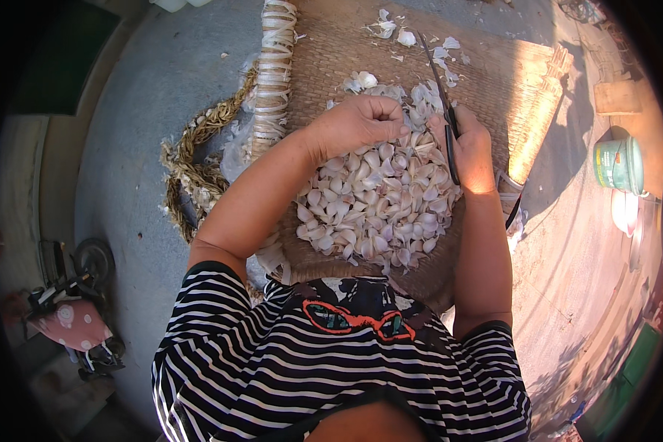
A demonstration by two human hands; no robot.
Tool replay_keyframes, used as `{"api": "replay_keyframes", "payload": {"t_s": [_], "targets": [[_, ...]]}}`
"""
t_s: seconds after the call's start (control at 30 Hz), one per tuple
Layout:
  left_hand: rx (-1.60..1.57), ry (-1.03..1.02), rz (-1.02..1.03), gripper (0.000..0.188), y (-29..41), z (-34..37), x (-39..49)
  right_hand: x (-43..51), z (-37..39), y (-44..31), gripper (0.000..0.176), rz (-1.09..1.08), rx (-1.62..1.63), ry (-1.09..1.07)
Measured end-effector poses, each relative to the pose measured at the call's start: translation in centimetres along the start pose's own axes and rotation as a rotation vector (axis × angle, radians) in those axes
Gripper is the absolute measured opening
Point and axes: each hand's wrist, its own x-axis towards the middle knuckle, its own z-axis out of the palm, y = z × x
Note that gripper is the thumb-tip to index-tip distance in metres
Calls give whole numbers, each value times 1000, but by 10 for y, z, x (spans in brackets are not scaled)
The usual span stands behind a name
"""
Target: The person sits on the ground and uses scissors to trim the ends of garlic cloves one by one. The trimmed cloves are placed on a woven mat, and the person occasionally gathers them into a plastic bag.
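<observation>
A woven basket tray [331, 61] lies before me with a heap of unpeeled garlic cloves [375, 204] on its near part. Above the upper left of the heap is my left hand [367, 121], its fingers curled and thumb and fingertips close together; whether something small is between them I cannot tell. My right hand [467, 143] holds a pair of scissors [449, 116] with black handles, the long blades pointing up and away from me. Loose garlic skins [425, 99] lie beyond the cloves, along with a whitish garlic bulb [406, 37] near the tray's far part.
Braided dry garlic stalks [199, 160] and clear plastic lie on the concrete floor left of the tray's wrapped rim [276, 72]. A green bucket [619, 164] stands at the right. At the lower left is a wheeled item with a pink dotted cover [72, 326].
</observation>
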Motion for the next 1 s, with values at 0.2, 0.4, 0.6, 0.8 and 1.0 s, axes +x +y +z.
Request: {"api": "replay_keyframes", "payload": {"t_s": [0.2, 0.4, 0.6, 0.8, 1.0], "targets": [[758, -251, 97, 18, -14, 14, -2, 0, 1, 0, 40, 1, -10, 24], [1309, -207, 40, 23, -8, 43, -2, 0, 8, 8, 44, -19, -8, 24], [1318, -174, 101, 17, -6, 49, -2, -1, 6, 4, 48, 74, -9, -35], [109, 276, 89, 9, -8, 14, 4, 0, 4, 1, 45, 168, 122, -41], [-754, 192, 179, 13, 1, -15, 3, -3, 16, 9, 42, 77, 188, -104]]}}
